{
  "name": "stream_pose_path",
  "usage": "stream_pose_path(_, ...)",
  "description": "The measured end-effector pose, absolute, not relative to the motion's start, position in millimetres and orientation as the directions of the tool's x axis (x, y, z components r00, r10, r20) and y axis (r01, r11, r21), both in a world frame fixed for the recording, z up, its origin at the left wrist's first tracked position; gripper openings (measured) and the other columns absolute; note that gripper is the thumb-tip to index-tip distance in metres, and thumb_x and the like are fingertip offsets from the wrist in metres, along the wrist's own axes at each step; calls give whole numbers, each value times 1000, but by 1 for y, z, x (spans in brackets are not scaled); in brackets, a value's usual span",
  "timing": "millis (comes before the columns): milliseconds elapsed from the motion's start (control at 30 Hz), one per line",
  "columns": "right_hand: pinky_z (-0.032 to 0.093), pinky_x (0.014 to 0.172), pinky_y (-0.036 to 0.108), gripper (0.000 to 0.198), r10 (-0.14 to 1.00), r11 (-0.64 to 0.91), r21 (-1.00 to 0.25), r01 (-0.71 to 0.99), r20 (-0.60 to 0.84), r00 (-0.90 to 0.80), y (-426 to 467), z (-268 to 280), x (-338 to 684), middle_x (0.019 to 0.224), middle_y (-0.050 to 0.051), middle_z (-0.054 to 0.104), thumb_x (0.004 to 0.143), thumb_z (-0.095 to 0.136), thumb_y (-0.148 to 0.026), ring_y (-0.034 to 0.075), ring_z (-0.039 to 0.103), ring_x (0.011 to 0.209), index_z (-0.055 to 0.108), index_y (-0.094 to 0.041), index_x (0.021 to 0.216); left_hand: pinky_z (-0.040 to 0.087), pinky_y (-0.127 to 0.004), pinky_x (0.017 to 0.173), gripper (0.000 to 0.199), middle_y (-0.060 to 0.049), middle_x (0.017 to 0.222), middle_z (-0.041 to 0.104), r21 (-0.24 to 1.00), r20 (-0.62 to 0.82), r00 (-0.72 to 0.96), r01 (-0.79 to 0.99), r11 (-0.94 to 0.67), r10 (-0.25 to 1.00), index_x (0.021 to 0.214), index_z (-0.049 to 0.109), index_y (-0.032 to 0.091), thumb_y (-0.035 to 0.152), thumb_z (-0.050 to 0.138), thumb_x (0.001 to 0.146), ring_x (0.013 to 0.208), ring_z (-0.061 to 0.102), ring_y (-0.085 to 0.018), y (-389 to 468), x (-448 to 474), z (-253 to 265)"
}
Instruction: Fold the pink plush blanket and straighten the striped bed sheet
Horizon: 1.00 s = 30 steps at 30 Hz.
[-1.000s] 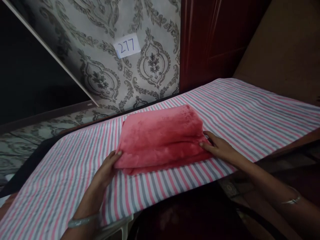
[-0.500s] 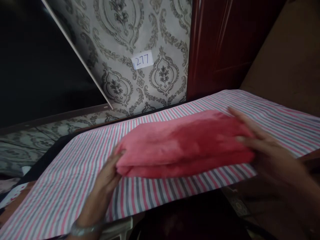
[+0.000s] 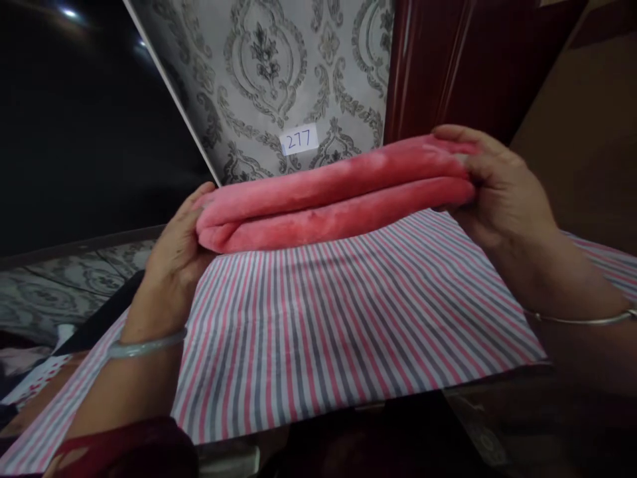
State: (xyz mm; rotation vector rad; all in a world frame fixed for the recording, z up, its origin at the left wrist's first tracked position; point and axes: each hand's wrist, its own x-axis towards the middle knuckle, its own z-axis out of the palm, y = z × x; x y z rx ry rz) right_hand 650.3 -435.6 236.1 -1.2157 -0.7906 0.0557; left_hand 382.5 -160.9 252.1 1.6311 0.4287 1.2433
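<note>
From the head camera, the folded pink towel point(image 3: 333, 196) is hanging in the air above the striped cloth point(image 3: 338, 312) covering the tabletop, nearer its far edge. The left hand point(image 3: 174, 255) is closing its grip around one end, the right hand point(image 3: 497, 186) pinching the other. It is looking soft, plush and light (sagging little), so holding both ends is suiting it.

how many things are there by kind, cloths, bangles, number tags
folded pink cloth: 1, held by left hand and right hand
striped cloth: 1
bangles: 2, left bangle, right bangle
number tag: 1
total: 5
</note>
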Motion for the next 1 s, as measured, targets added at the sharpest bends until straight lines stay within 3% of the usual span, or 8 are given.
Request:
stream_pose_path(100, 56, 102, 43, 41, 428, 373, -858, 354, 498, 755, -426, 208, 655, 133, -1, 66, 89, 68, -40, 26, 61, 122, 63, -29, 129, 45, -46, 117, 57, -5, 143, 63, 892, 441, 441, -312, -328, 782, 141, 57, 21, 27, 76, 87, 136, 56, -26, -158, 377, 233)
stream_pose_path(167, 55, 102, 45, 47, 512, 321, -905, 277, 412, 754, -423, 157, 659, 136, -1, 66, 83, 71, -42, 27, 62, 121, 65, -32, 128, 50, -39, 113, 62, -5, 149, 60, 929, 355, 444, -270, -254, 823, 139, 60, 27, 33, 81, 82, 136, 57, -27, -159, 371, 191)
stream_pose_path(300, 57, 95, 48, 46, 693, 83, -994, 71, 109, 712, -430, 45, 658, 123, 4, 73, 75, 74, -47, 29, 69, 109, 72, -25, 115, 55, -41, 106, 79, -13, 151, 58, 995, -82, 508, -6, 99, 857, 142, 60, 25, 42, 88, 70, 132, 61, -31, -168, 353, 86)
stream_pose_path(367, 57, 95, 46, 48, 739, -1, -999, 48, 32, 673, -438, 14, 654, 124, 5, 73, 77, 74, -49, 29, 70, 109, 73, -24, 118, 53, -41, 109, 85, -14, 153, 56, 982, -175, 505, 30, 185, 845, 147, 56, 26, 44, 88, 70, 134, 59, -30, -173, 343, 53)
stream_pose_path(633, 57, 98, 46, 50, 799, -63, -993, 99, 10, 601, -453, 14, 657, 133, 5, 68, 84, 71, -55, 28, 68, 116, 72, -27, 126, 51, -38, 112, 94, -11, 160, 46, 976, -202, 519, 31, 217, 831, 155, 46, 29, 46, 87, 72, 139, 55, -28, -179, 335, 54)
stream_pose_path(767, 61, 85, 43, 47, 818, -78, -993, 83, -16, 575, -463, 16, 661, 130, 6, 70, 85, 70, -57, 28, 70, 105, 73, -28, 123, 54, -38, 107, 97, -11, 161, 46, 975, -221, 469, 78, 210, 855, 158, 39, 31, 47, 85, 74, 136, 58, -29, -180, 338, 55)
stream_pose_path(867, 62, 75, 39, 54, 814, -113, -990, 79, -47, 579, -472, 14, 663, 119, 8, 73, 86, 68, -60, 27, 71, 97, 68, -27, 129, 53, -38, 109, 100, -12, 158, 49, 987, -151, 458, 111, 112, 876, 157, 39, 30, 53, 85, 71, 137, 57, -30, -184, 334, 50)
stream_pose_path(1000, 62, 76, 40, 67, 795, -64, -963, 260, 109, 597, -476, 1, 658, 117, 9, 72, 87, 69, -60, 27, 72, 96, 51, -31, 145, 46, -45, 116, 102, -13, 160, 46, 975, 10, 553, 179, -131, 833, 155, 40, 27, 59, 84, 69, 146, 46, -33, -197, 319, 40)
